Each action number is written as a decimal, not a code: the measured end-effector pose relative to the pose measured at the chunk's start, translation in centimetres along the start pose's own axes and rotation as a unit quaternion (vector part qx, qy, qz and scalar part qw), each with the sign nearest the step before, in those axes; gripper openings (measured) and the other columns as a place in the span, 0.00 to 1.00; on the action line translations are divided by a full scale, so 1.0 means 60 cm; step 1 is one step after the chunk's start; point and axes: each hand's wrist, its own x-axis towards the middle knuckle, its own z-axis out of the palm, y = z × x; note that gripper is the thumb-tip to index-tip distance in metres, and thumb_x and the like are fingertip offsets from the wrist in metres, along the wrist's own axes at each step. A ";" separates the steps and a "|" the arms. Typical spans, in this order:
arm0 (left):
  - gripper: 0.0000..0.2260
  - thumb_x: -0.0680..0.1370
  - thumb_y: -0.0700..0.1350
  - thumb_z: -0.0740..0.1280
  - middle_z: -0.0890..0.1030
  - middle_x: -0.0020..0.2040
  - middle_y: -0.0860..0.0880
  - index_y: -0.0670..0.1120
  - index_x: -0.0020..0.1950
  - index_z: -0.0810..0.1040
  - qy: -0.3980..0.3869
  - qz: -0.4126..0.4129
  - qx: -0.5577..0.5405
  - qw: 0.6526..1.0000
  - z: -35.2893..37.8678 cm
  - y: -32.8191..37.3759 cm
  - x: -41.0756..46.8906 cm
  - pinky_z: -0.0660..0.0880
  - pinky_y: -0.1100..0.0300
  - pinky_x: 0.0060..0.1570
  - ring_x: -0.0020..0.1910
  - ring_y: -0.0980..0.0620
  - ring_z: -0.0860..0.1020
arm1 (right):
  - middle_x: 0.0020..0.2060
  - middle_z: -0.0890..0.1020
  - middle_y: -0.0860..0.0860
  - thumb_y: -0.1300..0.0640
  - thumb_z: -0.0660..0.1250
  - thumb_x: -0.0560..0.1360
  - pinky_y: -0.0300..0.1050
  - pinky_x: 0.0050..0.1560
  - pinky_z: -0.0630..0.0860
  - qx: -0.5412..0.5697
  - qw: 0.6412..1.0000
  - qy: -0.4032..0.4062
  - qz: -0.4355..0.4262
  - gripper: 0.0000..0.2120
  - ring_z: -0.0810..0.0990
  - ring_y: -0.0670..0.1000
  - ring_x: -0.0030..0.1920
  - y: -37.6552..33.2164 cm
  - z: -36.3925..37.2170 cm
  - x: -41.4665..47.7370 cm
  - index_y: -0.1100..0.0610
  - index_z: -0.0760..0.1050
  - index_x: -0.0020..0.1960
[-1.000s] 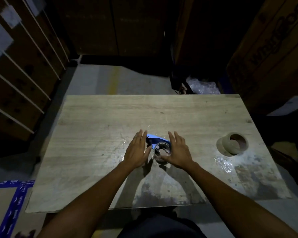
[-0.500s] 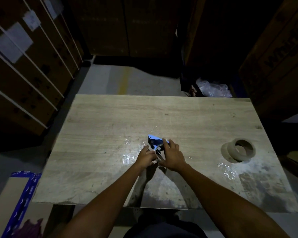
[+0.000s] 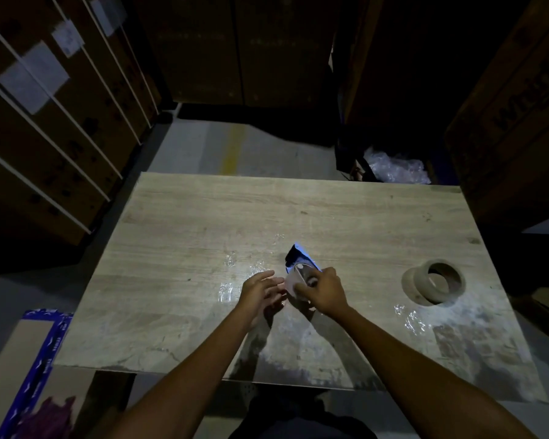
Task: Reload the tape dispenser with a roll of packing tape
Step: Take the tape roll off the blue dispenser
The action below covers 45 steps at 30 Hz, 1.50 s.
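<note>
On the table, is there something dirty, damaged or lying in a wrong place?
Yes. Crumpled clear tape scraps are stuck to the table near the tape roll, more lie beside the left hand, and the near edge looks worn and whitish.

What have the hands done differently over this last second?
Both hands were spread flat around the blue tape dispenser. Now the right hand has closed on it and tilted it up, while the left hand has drawn back, open beside it. The tape roll on the table stayed put.

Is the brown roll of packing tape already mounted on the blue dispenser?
No, the brown tape roll lies alone on the wooden table, apart from the blue dispenser.
</note>
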 end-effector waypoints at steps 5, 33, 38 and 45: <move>0.03 0.81 0.44 0.66 0.79 0.53 0.41 0.46 0.52 0.79 0.039 0.000 0.031 0.999 0.025 0.007 -0.023 0.77 0.51 0.52 0.54 0.43 0.79 | 0.26 0.76 0.51 0.47 0.72 0.73 0.48 0.35 0.75 0.247 0.964 0.031 0.096 0.18 0.77 0.52 0.29 -0.016 -0.016 -0.024 0.54 0.74 0.28; 0.22 0.75 0.41 0.74 0.84 0.46 0.44 0.51 0.67 0.73 -0.020 0.276 0.072 0.958 0.136 0.114 -0.177 0.79 0.57 0.42 0.38 0.56 0.83 | 0.54 0.83 0.57 0.35 0.58 0.77 0.46 0.42 0.71 0.782 0.573 -0.184 0.164 0.27 0.82 0.55 0.45 -0.114 -0.148 -0.121 0.56 0.82 0.54; 0.13 0.80 0.42 0.69 0.84 0.51 0.46 0.53 0.63 0.75 -0.033 0.262 0.107 0.959 0.136 0.118 -0.181 0.82 0.52 0.53 0.51 0.48 0.84 | 0.57 0.82 0.59 0.34 0.57 0.77 0.45 0.41 0.70 0.748 0.637 -0.141 0.121 0.31 0.80 0.54 0.48 -0.123 -0.151 -0.127 0.58 0.81 0.60; 0.14 0.84 0.50 0.61 0.83 0.60 0.45 0.47 0.67 0.77 -0.007 0.230 0.066 0.971 0.140 0.129 -0.191 0.80 0.50 0.52 0.57 0.45 0.83 | 0.37 0.83 0.54 0.45 0.64 0.76 0.45 0.39 0.75 0.603 0.797 0.028 0.021 0.18 0.81 0.49 0.37 -0.138 -0.159 -0.141 0.60 0.80 0.46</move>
